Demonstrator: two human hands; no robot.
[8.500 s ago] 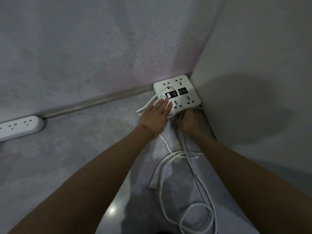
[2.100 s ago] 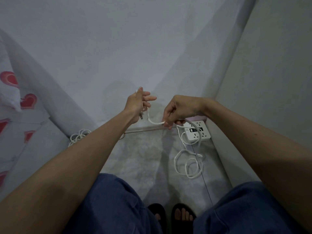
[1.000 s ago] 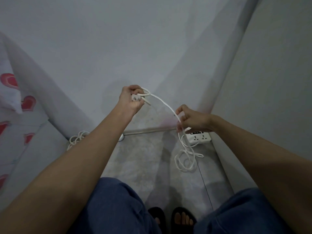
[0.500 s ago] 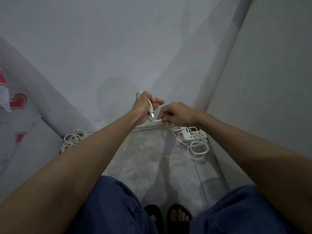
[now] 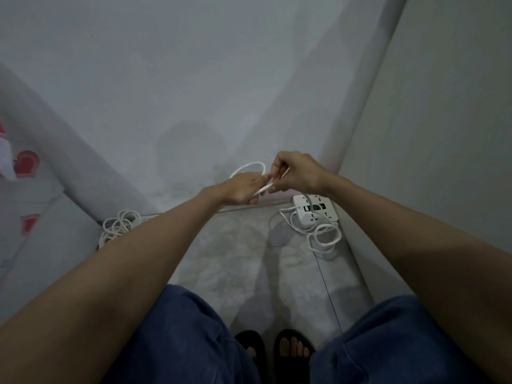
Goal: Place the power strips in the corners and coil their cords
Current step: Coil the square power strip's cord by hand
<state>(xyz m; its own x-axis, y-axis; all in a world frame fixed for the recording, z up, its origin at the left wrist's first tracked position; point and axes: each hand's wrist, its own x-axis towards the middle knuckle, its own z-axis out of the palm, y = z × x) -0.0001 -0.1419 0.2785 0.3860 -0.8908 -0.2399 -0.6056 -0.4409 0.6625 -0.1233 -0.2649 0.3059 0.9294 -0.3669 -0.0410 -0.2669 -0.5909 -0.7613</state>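
Two strips: both are seen on the floor, one per corner.
Left corner: a long power strip [image 5: 149, 217] is mostly hidden by the forearm; its coiled cord [image 5: 119, 224] is heaped beside it.
Left hand [image 5: 241, 188]: fingers are curled round a loop of the white cord [image 5: 248, 169], held above the floor.
Right hand [image 5: 293, 173]: the cord is pinched at the fingertips, close to the left hand.
Right corner: the square power strip [image 5: 314, 212] is set against both walls; slack is left in loose rings beside it.
Step judged: second cord's coiling is in hand; more slack must be drawn up and laid as the next loop.
Surface: a grey mottled floor [image 5: 235, 261] is bounded by plain pale walls.
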